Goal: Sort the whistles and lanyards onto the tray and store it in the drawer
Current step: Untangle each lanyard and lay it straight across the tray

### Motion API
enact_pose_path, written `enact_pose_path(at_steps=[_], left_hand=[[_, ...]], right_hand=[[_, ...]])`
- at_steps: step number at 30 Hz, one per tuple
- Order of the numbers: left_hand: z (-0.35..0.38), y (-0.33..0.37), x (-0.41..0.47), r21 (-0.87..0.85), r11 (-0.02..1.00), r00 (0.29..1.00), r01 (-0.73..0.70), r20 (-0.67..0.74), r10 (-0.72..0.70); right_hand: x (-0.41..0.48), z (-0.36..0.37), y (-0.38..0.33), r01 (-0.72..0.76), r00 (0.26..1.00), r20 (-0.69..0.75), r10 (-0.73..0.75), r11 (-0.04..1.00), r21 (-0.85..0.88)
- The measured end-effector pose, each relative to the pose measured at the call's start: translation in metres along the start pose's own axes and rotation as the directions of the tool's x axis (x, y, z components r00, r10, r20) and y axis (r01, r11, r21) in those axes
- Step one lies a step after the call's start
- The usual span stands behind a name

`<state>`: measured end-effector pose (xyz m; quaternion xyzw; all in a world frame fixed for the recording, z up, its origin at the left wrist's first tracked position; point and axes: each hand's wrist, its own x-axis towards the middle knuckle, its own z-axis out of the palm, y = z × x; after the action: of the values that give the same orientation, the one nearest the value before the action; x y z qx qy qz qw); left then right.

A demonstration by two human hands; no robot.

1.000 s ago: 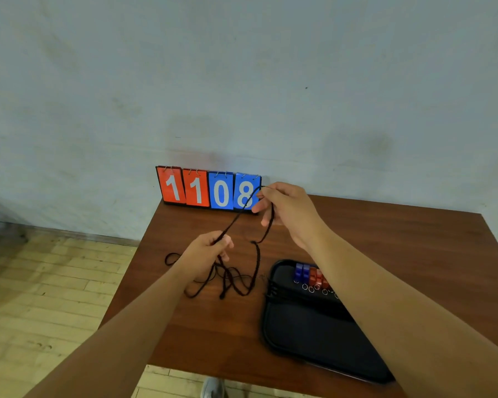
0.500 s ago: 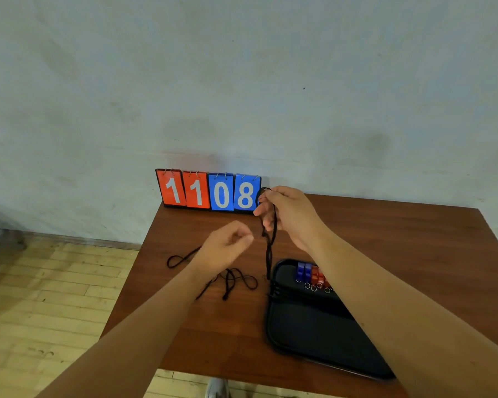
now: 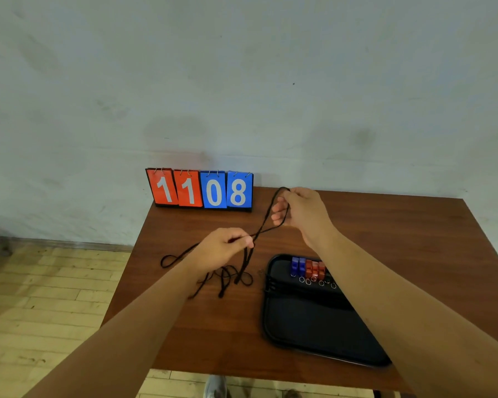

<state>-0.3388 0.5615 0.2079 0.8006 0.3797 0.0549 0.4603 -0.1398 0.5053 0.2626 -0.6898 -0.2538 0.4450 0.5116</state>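
A black lanyard (image 3: 266, 218) is stretched above the brown table between my two hands. My right hand (image 3: 301, 212) grips its upper loop near the back of the table. My left hand (image 3: 223, 248) pinches the cord lower down, and the loose end hangs to the table. More black lanyards (image 3: 224, 278) lie tangled on the table under my left hand. The black tray (image 3: 308, 326) sits at the front right. Blue whistles (image 3: 298, 265) and red whistles (image 3: 314, 269) stand in a row at its far end. Folded lanyards (image 3: 273, 285) lie across the tray just below them.
A flip scoreboard (image 3: 202, 189) reading 1108 stands at the table's back left corner against the wall. The table's left edge (image 3: 127, 268) drops to a wooden floor. A shoe (image 3: 214, 387) shows below the front edge.
My left hand took hold of the cord again and pulled it down and left. My right hand shifted right, so the lanyard is now stretched out between them.
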Motion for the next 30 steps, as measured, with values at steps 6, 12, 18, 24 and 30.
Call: enact_pose_path(at_steps=[6,12,18,24,30], left_hand=[[-0.028,0.018,-0.004,-0.131,0.991,0.991,0.030,-0.126,-0.046],[-0.041,0.046,-0.006,-0.318,0.939,0.983,-0.134,-0.166,0.084],[-0.042,0.059,-0.001,-0.221,0.964,0.967,-0.145,-0.237,0.092],[-0.039,0.044,0.004,-0.185,0.982,0.965,-0.043,-0.264,-0.007],[-0.011,0.022,0.007,-0.055,0.993,0.977,0.102,-0.180,-0.111]], right_hand=[[-0.007,-0.006,0.033,-0.333,0.924,0.066,0.376,0.878,-0.343],[-0.020,0.009,0.049,-0.053,0.967,0.197,0.159,0.887,-0.458],[-0.025,0.015,0.041,-0.081,0.847,0.528,-0.055,0.970,0.230],[-0.023,-0.005,0.044,0.029,0.892,0.450,-0.039,0.999,0.028],[-0.026,-0.039,0.054,0.189,0.924,0.382,0.002,0.866,-0.462]])
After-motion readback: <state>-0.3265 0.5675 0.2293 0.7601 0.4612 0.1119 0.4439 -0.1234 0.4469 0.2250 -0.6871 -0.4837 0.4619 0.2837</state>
